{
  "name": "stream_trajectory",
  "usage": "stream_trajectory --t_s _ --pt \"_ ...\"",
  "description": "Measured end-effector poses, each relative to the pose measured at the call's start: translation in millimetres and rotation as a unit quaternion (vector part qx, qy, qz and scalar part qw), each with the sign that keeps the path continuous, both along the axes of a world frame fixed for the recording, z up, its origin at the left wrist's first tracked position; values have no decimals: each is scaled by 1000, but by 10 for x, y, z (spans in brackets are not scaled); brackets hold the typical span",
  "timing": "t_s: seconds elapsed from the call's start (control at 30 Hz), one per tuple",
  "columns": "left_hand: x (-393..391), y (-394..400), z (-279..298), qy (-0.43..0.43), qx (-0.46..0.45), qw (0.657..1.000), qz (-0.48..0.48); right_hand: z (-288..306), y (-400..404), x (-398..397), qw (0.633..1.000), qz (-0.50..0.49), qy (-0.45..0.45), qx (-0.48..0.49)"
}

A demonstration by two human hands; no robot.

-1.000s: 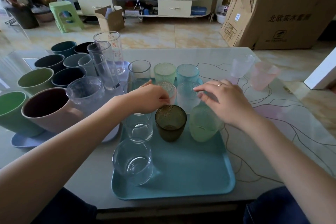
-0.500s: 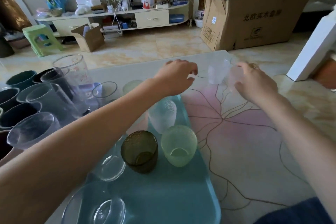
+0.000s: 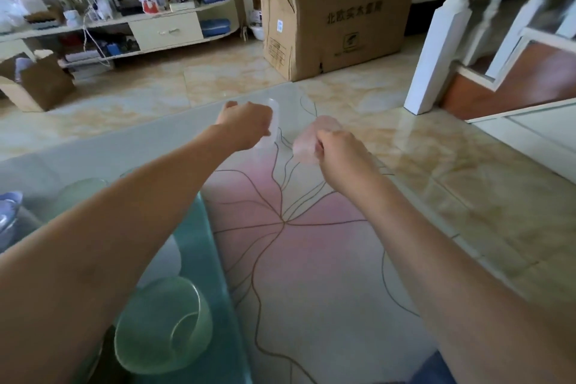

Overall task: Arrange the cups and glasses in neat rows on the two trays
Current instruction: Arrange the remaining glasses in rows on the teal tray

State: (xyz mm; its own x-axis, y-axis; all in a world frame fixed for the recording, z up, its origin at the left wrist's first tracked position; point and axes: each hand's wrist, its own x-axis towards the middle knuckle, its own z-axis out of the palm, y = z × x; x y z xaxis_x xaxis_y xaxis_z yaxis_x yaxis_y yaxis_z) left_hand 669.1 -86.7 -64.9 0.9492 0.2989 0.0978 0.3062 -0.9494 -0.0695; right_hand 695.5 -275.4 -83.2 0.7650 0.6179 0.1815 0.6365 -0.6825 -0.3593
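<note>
My left hand (image 3: 246,125) grips a clear frosted cup (image 3: 273,121) near the far edge of the glass table (image 3: 311,259). Just right of it, my right hand (image 3: 338,146) grips a pink frosted cup (image 3: 307,142). Both cups look tilted. The teal tray (image 3: 202,259) lies at the lower left under my left forearm. On it a pale green cup (image 3: 162,324) stands near the front, and a frosted white cup (image 3: 165,259) shows behind my arm. Another pale green cup (image 3: 81,190) sits further back on the left.
A large open cardboard box (image 3: 336,19) stands on the tiled floor beyond the table. A low shelf unit (image 3: 162,31) with clutter runs along the back wall, with a small box (image 3: 40,81) in front. A white post (image 3: 436,50) rises at right.
My view has swung right, so the left tray and most cups have left the frame. Both hands have reached to the far table edge and closed around the clear and pink cups.
</note>
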Motion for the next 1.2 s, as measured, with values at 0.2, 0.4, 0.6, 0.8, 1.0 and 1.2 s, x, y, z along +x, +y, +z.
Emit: stream_trajectory --t_s 0.2,0.4,0.6,0.8,1.0,1.2 --pt "-750 -91 666 -83 -101 991 22 213 -52 -205 995 64 69 30" --pt "-2125 -532 1149 -101 -112 989 -13 528 -255 -725 984 138 84 76" --pt "-3326 -1076 1227 -86 -142 986 -1 638 -485 -1225 981 142 113 69" --pt "-3837 -1234 847 -57 -118 991 15 507 -998 -1537 987 95 102 84" --pt "-3913 -1180 280 9 -33 999 -35 415 -1148 -2017 978 176 81 79" --pt "-3971 -1151 26 64 -34 997 -41 235 -1164 -2462 960 261 -16 102"
